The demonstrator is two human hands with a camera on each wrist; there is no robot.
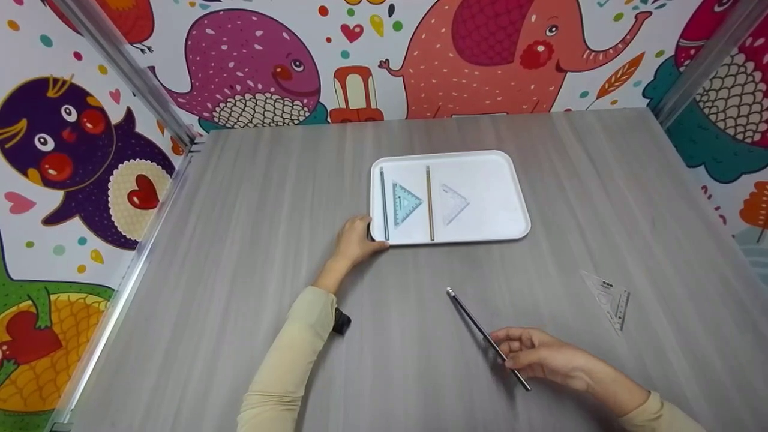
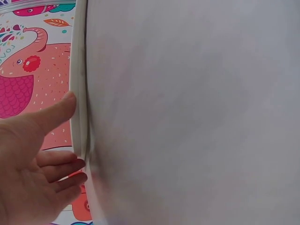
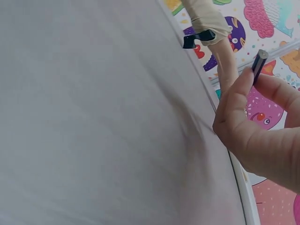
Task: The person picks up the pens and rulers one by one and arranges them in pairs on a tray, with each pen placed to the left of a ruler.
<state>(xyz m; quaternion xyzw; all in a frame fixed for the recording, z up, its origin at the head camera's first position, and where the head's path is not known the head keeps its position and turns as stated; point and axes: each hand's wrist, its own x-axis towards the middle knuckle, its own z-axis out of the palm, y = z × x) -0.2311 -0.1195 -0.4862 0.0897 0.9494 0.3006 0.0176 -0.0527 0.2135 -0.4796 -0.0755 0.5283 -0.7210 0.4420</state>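
The right hand (image 1: 543,357), low and right of centre in the head view, has its fingers (image 1: 510,345) curled round a dark pencil (image 1: 487,339), pinching it near its lower end. The pencil slants up and to the left from the fingers, its tip pointing toward the tray, and its short lower end sticks out below the hand. In the right wrist view the blunt end of the pencil (image 3: 258,63) shows between thumb and forefinger.

The left hand (image 1: 355,240), left of centre, rests at the lower left corner of a white tray (image 1: 492,225). Its fingers (image 2: 63,168) lie nearly straight against the rim, the thumb along the edge, gripping nothing.

Inside the tray, from left to right, lie a dark pencil (image 1: 384,204), a blue set square (image 1: 405,202), a wooden pencil (image 1: 429,204) and a clear set square (image 1: 453,203). The right part of the tray is bare.

On the grey bench (image 1: 240,240), well apart from the right hand toward the right of the frame, lies another clear set square (image 1: 609,298).
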